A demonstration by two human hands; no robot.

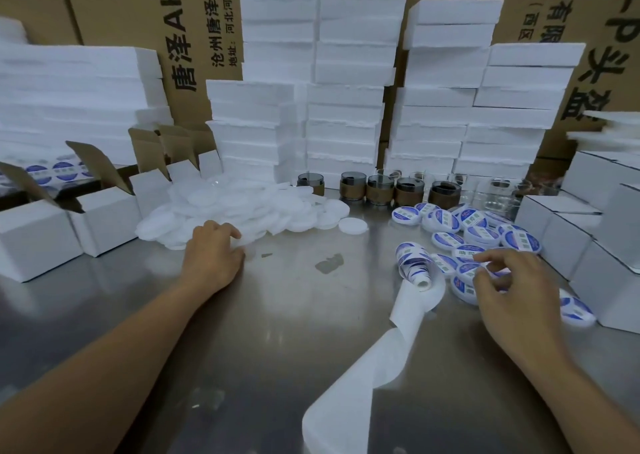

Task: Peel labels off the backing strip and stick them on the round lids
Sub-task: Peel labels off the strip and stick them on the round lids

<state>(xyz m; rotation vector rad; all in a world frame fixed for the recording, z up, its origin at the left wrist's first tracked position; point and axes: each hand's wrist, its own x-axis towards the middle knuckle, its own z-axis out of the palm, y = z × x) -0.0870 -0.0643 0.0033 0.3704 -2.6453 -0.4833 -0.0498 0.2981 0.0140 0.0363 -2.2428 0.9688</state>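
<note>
A heap of plain white round lids [242, 208] lies at the back left of the steel table [277, 315]. My left hand [211, 253] is at the heap's near edge, with thumb and fingers pinching one white lid [243, 240]. A roll of blue-and-white labels [414, 263] lies in the middle right. Its bare white backing strip [408, 308] trails toward me. Labelled lids [450, 221] are scattered at the right. My right hand [512, 287] hovers over them with loosely bent, spread fingers and nothing clearly held.
Stacks of white foam blocks [346, 124] and cardboard cartons [114, 7] wall off the back. Small white boxes stand at the left [34, 235] and right [588, 232]. Glass cups with brown sleeves [381, 189] line the back. A single white lid [352, 226] lies apart.
</note>
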